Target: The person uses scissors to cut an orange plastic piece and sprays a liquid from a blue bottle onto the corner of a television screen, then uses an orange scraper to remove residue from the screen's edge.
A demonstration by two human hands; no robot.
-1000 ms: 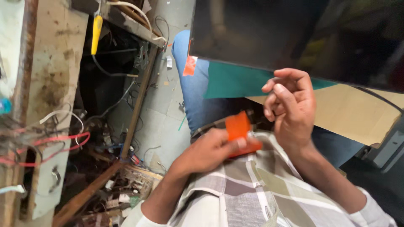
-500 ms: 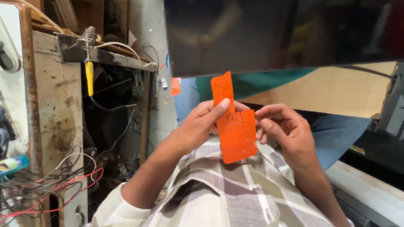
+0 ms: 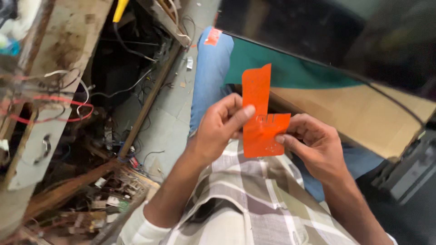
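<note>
Fingers of your left hand (image 3: 222, 127) and right hand (image 3: 313, 147) are pinched on the orange sheet (image 3: 262, 122), holding it up over your lap. One strip stands peeled up; the lower part looks unpeeled. Behind it sits a big dark screen (image 3: 327, 36).
</note>
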